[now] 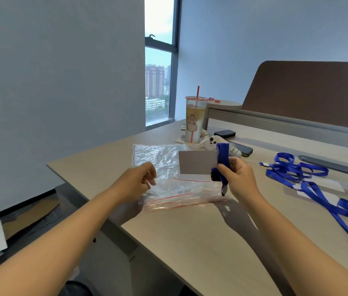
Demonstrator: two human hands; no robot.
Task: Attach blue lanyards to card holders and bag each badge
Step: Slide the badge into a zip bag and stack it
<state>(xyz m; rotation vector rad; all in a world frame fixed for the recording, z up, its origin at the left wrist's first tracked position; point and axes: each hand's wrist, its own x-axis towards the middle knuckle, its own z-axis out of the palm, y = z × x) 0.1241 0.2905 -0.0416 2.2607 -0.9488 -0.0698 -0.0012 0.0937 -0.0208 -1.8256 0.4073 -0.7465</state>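
Right hand [238, 178] grips lanyard-wrapped card holder [196, 162]; left hand [141, 178] pinches clear bag [164, 159].

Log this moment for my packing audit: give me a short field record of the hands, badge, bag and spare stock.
left hand: pinches the edge of the clear zip bag, lifting it
right hand: grips the bundled blue lanyard with the card holder attached
badge state: held over the bag, not yet inside
spare lanyards: heaped on the desk at right
more bags: stacked under the lifted one
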